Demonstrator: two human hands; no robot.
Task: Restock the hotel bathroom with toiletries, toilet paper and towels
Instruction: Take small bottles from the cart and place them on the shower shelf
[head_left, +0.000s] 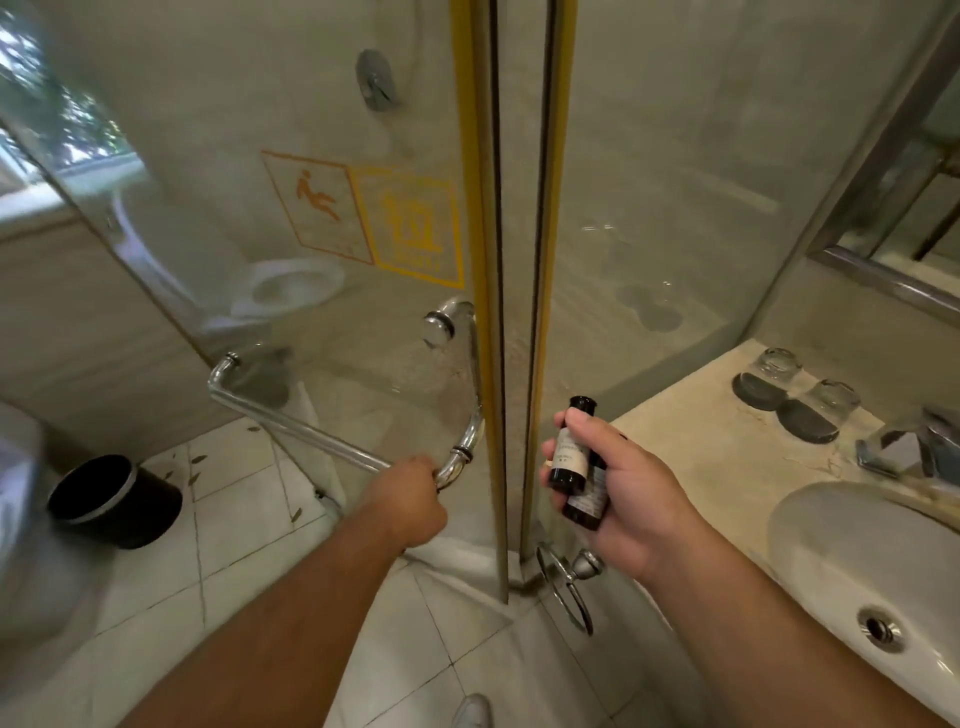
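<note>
My left hand (410, 499) grips the lower end of the curved chrome handle (465, 410) on the glass shower door (322, 218). My right hand (618, 483) holds two small dark toiletry bottles (574, 462) with pale labels, upright, just right of the door's yellow-edged frame (540, 260). The door carries orange and yellow warning stickers (379, 218). A shower valve (376, 78) shows on the wall behind the glass.
A stone vanity counter (696, 447) at right bears two upturned glasses (800, 389) on dark coasters, a chrome tap (914, 441) and a white basin (857, 566). A towel ring (569, 587) hangs below the counter. A black bin (111, 499) stands on the tiled floor at left.
</note>
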